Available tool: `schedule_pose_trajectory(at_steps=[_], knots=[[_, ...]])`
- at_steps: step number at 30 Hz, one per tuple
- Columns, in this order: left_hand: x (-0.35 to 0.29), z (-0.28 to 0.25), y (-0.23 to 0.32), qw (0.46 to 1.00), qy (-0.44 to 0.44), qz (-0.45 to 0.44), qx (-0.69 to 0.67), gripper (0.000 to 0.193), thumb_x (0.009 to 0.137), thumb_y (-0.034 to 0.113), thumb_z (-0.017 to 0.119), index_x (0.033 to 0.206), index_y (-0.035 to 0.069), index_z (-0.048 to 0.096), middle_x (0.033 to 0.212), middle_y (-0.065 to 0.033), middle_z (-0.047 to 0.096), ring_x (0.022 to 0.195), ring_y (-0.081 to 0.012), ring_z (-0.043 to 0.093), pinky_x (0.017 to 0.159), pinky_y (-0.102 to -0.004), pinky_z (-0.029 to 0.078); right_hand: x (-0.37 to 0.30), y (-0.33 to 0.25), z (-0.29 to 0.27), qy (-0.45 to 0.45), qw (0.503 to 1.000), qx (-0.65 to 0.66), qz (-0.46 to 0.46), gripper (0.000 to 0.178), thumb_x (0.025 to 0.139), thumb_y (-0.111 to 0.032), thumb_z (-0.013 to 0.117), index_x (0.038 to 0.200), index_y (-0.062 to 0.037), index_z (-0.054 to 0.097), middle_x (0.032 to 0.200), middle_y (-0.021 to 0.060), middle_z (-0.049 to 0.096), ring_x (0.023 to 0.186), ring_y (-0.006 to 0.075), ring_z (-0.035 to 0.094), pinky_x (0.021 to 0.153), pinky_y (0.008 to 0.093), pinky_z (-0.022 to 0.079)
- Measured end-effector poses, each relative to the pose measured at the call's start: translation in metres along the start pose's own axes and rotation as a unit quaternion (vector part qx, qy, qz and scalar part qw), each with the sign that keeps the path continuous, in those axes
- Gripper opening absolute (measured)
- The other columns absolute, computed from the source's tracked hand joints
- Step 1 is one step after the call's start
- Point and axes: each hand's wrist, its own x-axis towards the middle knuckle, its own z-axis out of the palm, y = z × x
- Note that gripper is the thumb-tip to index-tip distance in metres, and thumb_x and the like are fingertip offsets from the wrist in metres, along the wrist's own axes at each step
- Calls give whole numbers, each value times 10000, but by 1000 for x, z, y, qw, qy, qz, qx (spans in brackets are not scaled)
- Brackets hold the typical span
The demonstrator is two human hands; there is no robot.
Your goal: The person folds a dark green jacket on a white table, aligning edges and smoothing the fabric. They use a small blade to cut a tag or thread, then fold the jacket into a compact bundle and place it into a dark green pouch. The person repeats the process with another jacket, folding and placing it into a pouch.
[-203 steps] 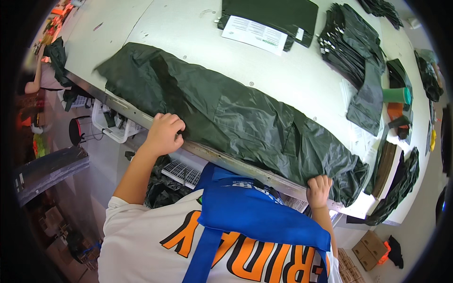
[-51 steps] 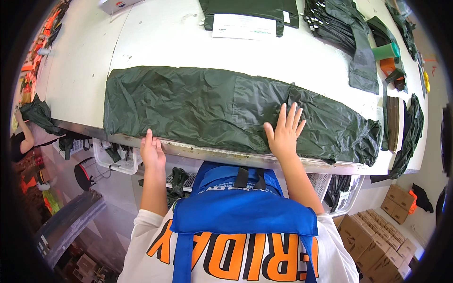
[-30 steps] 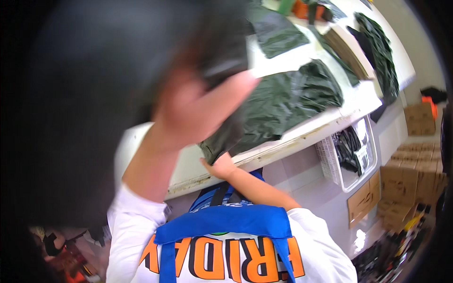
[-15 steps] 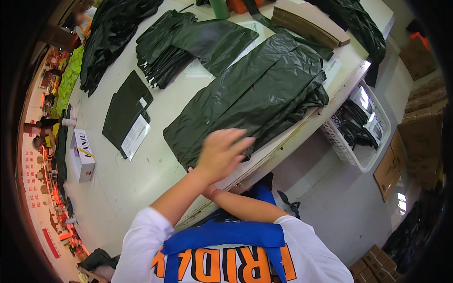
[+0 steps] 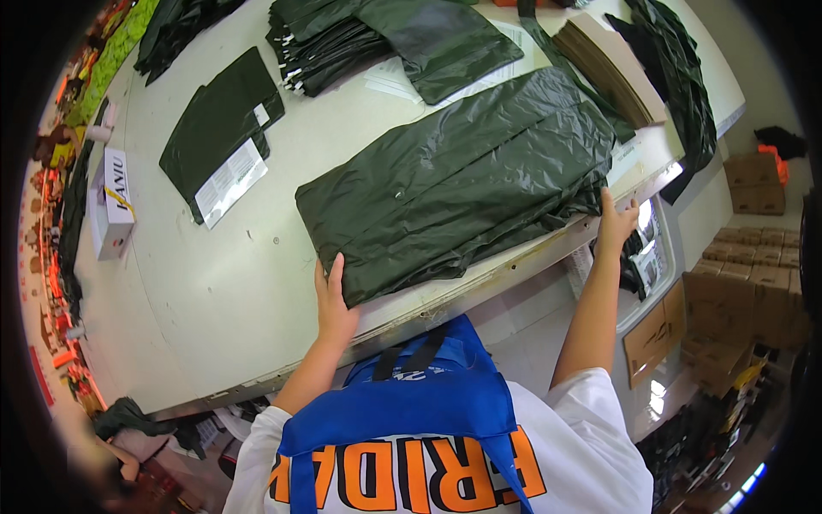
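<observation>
Green plastic garment (image 5: 467,184) between 2 hands (image 5: 332,301), table (image 5: 231,291).

Further up my table (image 5: 197,283) there's a flat dark packet with a white paper label (image 5: 224,141), a small white box (image 5: 111,206) off at the left edge, and a stack of folded dark pieces (image 5: 330,47) (white tags poking out). Cardboard boxes (image 5: 753,283) sit piled on the floor to my right.

A glossy dark green folded garment (image 5: 462,193) is seen on the off-white counter (image 5: 231,291), which is marked with faint scuffs. A flat black packet (image 5: 218,128) (with a white paper label) is seen beyond it, beside a white box (image 5: 111,206). A white shirt (image 5: 591,454) lettered in orange with black outlines is worn under blue straps (image 5: 402,411).
</observation>
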Motion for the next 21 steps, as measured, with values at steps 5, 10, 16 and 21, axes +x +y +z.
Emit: schedule_pose_trajectory(at_steps=[5, 10, 16, 21], knots=[[-21, -21, -41, 1000, 12, -11, 13, 782, 759, -121, 539, 1456, 161, 325, 1439, -240, 346, 1331, -426, 336, 1088, -433, 313, 3, 0, 55, -185, 969, 155, -58, 500, 802, -172, 720, 1217, 42, 540, 1069, 181, 647, 972, 273, 617, 877, 347, 458], [-97, -72, -100, 971, -46, -61, 226, 878, 708, 16, 666, 1476, 155, 264, 1416, -242, 350, 1206, -444, 396, 1021, -492, 323, -48, -31, 76, -310, 939, 125, -81, 412, 764, -188, 670, 1116, 13, 595, 1070, 163, 632, 1027, 297, 574, 892, 355, 418], [-110, -144, -88, 972, -92, -67, 205, 809, 762, 316, 707, 1451, 127, 327, 1500, -258, 164, 1301, -455, 321, 1062, -522, 280, -70, -121, 46, -421, 858, 236, 174, 476, 856, -416, 635, 1115, -18, 640, 1079, 75, 632, 1025, 199, 545, 894, 270, 366], [-2, -136, -92, 979, 121, -58, 155, 573, 890, 302, 582, 1386, 76, 406, 1376, -235, 417, 1279, -394, 398, 1060, -445, 321, -77, -115, 84, -414, 826, 330, 193, 215, 856, -209, 703, 836, -11, 622, 802, 41, 611, 708, 133, 545, 676, 264, 430]])
